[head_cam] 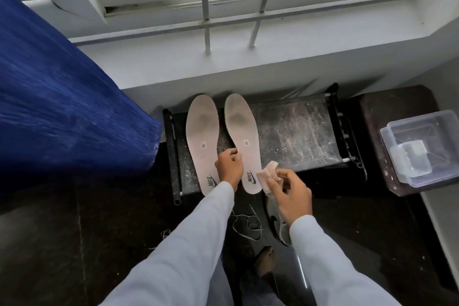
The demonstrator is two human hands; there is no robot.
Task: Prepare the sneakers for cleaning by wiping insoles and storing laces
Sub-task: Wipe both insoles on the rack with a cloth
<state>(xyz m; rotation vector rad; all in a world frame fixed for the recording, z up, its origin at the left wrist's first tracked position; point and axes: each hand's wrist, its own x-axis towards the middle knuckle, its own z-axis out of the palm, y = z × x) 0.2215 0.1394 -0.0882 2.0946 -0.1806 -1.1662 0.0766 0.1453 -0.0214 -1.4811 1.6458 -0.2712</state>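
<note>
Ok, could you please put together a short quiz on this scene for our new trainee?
1. True or false: the right hand holds the wipe.
2. Where do the laces lie? A: in a clear tub. B: on the floor. C: draped over the window bars.
3. How many insoles lie on the speckled stand?

Key: 1 true; 2 B; 3 two.
</note>
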